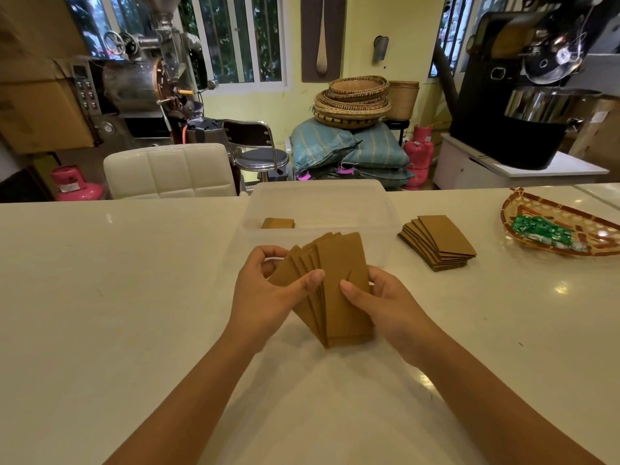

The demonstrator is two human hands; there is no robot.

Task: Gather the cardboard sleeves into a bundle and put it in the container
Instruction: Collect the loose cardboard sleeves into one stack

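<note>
Several flat brown cardboard sleeves (pixel 339 290) are fanned out upright between both my hands, just above the white table. My left hand (pixel 265 297) grips the fan's left side, thumb across the front. On the fan's right edge my right hand (pixel 385 303) holds on, its thumb pressing the front sleeve. Right behind the fan stands a clear plastic container (pixel 389 223), and a small bundle of sleeves (pixel 277 223) lies inside it at the left. A second, loosely fanned stack of sleeves (pixel 437 243) rests on the table to the right of the container.
A woven basket (pixel 563 213) with green-wrapped candies lies at the table's far right. A white padded chair (pixel 171 171) and a black stool (pixel 260 156) stand beyond the table's far edge. Coffee roasting machines, sacks and pink gas cylinders fill the room behind.
</note>
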